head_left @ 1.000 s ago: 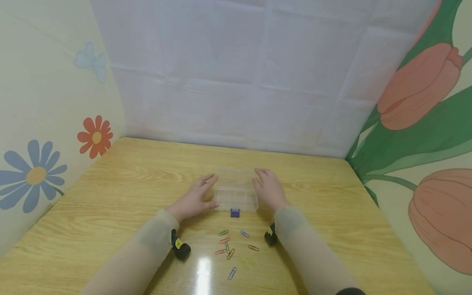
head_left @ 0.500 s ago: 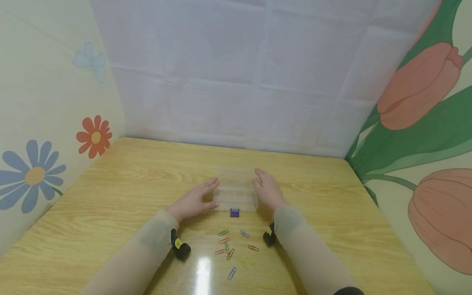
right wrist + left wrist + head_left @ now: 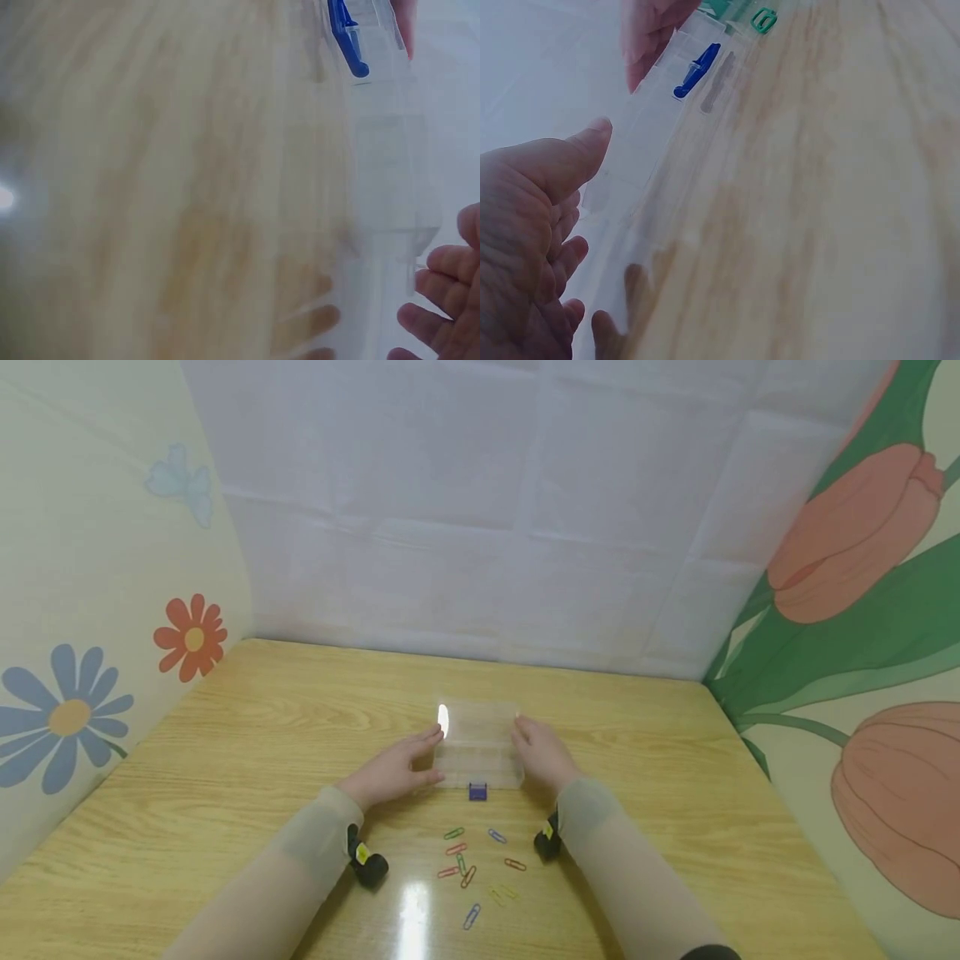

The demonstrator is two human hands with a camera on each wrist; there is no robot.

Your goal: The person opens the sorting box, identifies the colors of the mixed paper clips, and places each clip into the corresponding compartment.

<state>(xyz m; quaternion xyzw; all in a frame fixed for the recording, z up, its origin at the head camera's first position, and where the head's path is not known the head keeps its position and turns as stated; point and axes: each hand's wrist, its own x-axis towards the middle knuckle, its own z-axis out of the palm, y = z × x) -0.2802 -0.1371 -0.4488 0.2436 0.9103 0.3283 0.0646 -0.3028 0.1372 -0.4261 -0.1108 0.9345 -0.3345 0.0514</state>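
A clear plastic compartment box (image 3: pixel 480 762) stands mid-table with its lid (image 3: pixel 480 721) laid back on the far side. Its blue latch (image 3: pixel 477 792) faces me, also seen as a blue clip (image 3: pixel 697 70) in the left wrist view. My left hand (image 3: pixel 395 768) is at the box's left end, thumb by the near corner and loosely extended fingers by the lid's edge. On the opposite end, my right hand (image 3: pixel 546 754) has its fingertips right at the lid's right edge, fingers relaxed. Several coloured paper clips, including a blue clip (image 3: pixel 472 917), lie nearer to me.
Wood-grain table (image 3: pixel 675 793) runs back to a white cloth (image 3: pixel 480 527). Flower-printed panels (image 3: pixel 75 718) flank both sides. Black wrist cameras (image 3: pixel 367 864) hang under both sleeves, beside the paper clips.
A bright glare has appeared on the lid's left side. The right fingertips have come slightly down along the lid's edge. The left hand and the paper clips stay nearly as they were.
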